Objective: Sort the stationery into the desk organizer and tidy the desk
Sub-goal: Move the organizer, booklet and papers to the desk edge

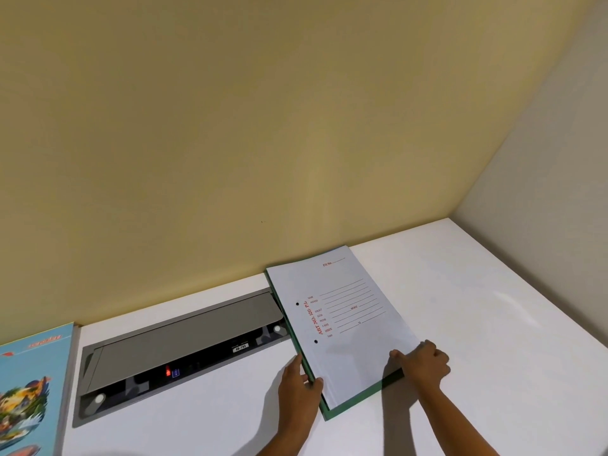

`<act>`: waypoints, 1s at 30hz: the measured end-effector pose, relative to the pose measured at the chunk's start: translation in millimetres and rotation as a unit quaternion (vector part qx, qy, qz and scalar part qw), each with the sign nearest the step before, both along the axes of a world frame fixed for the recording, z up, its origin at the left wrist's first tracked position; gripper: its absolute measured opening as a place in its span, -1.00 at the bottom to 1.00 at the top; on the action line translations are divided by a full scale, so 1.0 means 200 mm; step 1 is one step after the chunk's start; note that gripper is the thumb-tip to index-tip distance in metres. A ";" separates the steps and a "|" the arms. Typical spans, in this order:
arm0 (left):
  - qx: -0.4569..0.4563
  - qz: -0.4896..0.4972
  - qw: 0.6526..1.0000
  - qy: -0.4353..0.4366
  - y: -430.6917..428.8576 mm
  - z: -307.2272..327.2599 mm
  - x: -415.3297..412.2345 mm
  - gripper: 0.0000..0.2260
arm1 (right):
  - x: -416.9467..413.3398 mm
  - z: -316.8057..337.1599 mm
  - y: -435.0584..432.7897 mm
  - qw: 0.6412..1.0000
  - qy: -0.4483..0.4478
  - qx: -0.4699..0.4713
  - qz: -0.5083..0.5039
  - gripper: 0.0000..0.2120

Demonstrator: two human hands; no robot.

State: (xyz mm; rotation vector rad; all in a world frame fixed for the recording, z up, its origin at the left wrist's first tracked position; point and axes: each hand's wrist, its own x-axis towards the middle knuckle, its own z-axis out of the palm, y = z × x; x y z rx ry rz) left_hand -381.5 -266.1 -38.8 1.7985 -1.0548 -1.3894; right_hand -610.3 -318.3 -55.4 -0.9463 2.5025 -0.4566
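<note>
Two hands hold a pile of files point(345, 327) at its near end, seen from the head camera. The pile lies flat on the white desk point(493, 324), turned at an angle, with its far corner close to the yellow wall point(230, 126). On top is a white file point(355, 311) with red print, ruled lines and two punched holes along its left side. Under it is a green file point(332, 413), showing only as a thin border along the left and near edges.

The left hand point(297, 386) grips the near left corner, with the thumb lying on the white cover and the fingers wrapped round the edge. The right hand point(424, 363) grips the near right corner, its thumb stretched flat on the cover and its fingers curled at the side.

The left edge of the pile overlaps the right end of a grey hatch point(184, 337) set into the desk, whose flap stands partly raised over a dark slot. A small red light point(168, 371) glows in that slot.

At the far left of the desk lies a blue book point(29, 383) with a colourful picture on its cover, cut off by the edge of the frame and well apart from the pile.
</note>
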 end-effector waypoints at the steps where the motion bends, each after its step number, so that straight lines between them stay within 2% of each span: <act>1: 0.000 -0.001 1.000 -0.001 0.00 0.00 0.00 -0.50 | -0.02 0.00 0.00 1.000 0.015 0.008 0.013 -0.39; 4: 0.001 -0.008 1.000 -0.001 0.01 0.00 -0.01 -0.50 | -0.05 -0.01 -0.01 0.998 0.028 0.004 0.056 -0.46; 8: 0.012 -0.008 1.000 0.013 0.03 0.00 -0.01 -0.52 | -0.03 -0.01 -0.01 0.997 -0.015 -0.021 0.066 -0.43; 12: 0.035 0.018 0.998 0.046 0.04 0.01 -0.02 -0.65 | 0.00 -0.01 -0.01 0.997 -0.037 -0.030 0.057 -0.43; 20: 0.041 0.020 0.999 0.019 0.11 -0.01 -0.06 -0.41 | 0.00 -0.04 0.01 0.996 -0.032 -0.034 0.070 -0.38; 30: 0.027 0.000 1.000 -0.006 0.13 -0.06 -0.06 -0.44 | -0.02 -0.07 0.01 0.990 -0.031 -0.063 0.123 -0.38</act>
